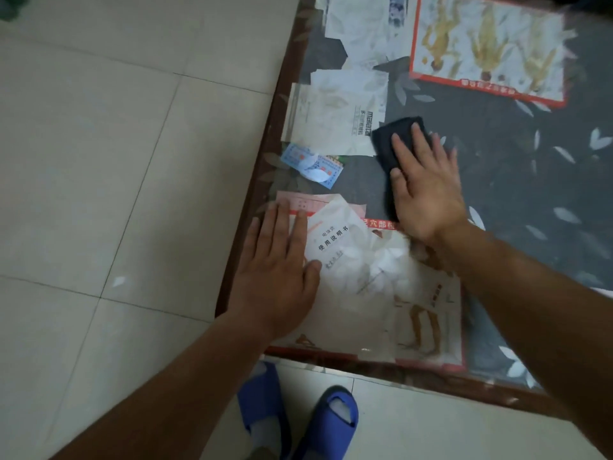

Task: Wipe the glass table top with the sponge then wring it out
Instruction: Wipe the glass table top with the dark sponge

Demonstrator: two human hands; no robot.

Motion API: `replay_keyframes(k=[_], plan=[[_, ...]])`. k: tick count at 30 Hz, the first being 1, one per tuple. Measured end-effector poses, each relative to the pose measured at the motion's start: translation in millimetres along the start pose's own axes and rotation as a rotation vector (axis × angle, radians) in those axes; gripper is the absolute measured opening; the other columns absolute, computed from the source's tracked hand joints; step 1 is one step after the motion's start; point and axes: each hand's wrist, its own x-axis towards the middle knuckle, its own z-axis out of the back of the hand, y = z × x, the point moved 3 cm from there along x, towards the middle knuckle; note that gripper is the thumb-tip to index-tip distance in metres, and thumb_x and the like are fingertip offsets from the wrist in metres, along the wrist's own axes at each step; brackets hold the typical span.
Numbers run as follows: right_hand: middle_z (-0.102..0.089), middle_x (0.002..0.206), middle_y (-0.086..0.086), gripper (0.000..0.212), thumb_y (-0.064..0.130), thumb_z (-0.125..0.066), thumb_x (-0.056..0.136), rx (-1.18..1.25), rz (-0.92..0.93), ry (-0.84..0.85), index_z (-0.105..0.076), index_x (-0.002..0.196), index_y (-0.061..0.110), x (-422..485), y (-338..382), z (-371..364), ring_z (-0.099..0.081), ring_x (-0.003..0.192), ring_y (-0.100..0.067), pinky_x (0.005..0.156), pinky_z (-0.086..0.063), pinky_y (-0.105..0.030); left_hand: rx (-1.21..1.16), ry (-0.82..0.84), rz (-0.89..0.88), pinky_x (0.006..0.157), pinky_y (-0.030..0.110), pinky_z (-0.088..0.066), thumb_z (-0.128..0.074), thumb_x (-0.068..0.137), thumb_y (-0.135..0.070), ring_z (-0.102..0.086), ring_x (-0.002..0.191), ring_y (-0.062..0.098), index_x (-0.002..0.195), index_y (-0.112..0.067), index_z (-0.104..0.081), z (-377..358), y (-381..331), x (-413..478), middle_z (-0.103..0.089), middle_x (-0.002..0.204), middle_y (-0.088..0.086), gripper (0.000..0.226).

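Observation:
A dark, almost black sponge (386,144) lies flat on the glass table top (497,167). My right hand (428,190) presses down on it with fingers spread, covering its right part; only its left and far edges show. My left hand (282,270) rests flat and open on the glass near the table's front left corner, holding nothing. The right hand looks slightly blurred.
Papers, a booklet (335,244) and red-bordered posters (487,44) lie under the glass over a grey leaf-patterned cloth. The table's brown edge (262,180) runs along the left and front. Beige floor tiles (116,161) lie to the left. My blue slippers (298,416) stand below the front edge.

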Motion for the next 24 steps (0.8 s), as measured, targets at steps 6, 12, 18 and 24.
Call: replay_keyframes(k=[6, 12, 18, 24], plan=[[-0.027, 0.164, -0.01, 0.05, 0.035, -0.031, 0.104, -0.087, 0.535, 0.193, -0.038, 0.152, 0.024, -125, 33, -23, -0.018, 0.152, -0.038, 0.123, -0.014, -0.058, -0.022, -0.012, -0.036, 0.124, 0.047, -0.009, -0.028, 0.098, -0.045, -0.007, 0.153, 0.032, 0.155, -0.003, -0.02, 3, 6, 2, -0.011, 0.164, 0.023, 0.071], [-0.01, 0.169, -0.005, 0.058, 0.038, -0.025, 0.101, -0.033, 0.328, 0.122, -0.024, 0.158, 0.026, 2, 53, -8, -0.006, 0.155, -0.034, 0.126, -0.002, -0.049, -0.069, -0.07, 0.129, 0.12, 0.048, -0.02, -0.038, 0.091, -0.034, -0.027, 0.145, 0.037, 0.145, -0.009, -0.038, 14, -4, -48, -0.033, 0.155, 0.022, 0.06], [-0.01, 0.169, -0.003, 0.057, 0.035, -0.03, 0.103, -0.068, 0.438, 0.123, -0.024, 0.159, 0.029, 16, 119, -27, -0.003, 0.155, -0.035, 0.125, 0.0, -0.052, -0.165, -0.008, 0.092, 0.125, 0.044, 0.0, -0.021, 0.102, -0.046, 0.016, 0.152, 0.021, 0.158, -0.013, 0.007, -7, 6, -72, 0.01, 0.167, 0.01, 0.071], [-0.021, 0.167, -0.009, 0.06, 0.034, -0.03, 0.097, -0.121, 0.644, 0.165, -0.033, 0.156, 0.022, 45, 113, -23, -0.018, 0.151, -0.038, 0.122, -0.012, -0.052, -0.163, 0.014, 0.092, 0.125, 0.043, 0.001, -0.017, 0.101, -0.048, 0.02, 0.151, 0.018, 0.156, -0.011, 0.013, -7, 10, -73, 0.014, 0.166, 0.008, 0.073]])
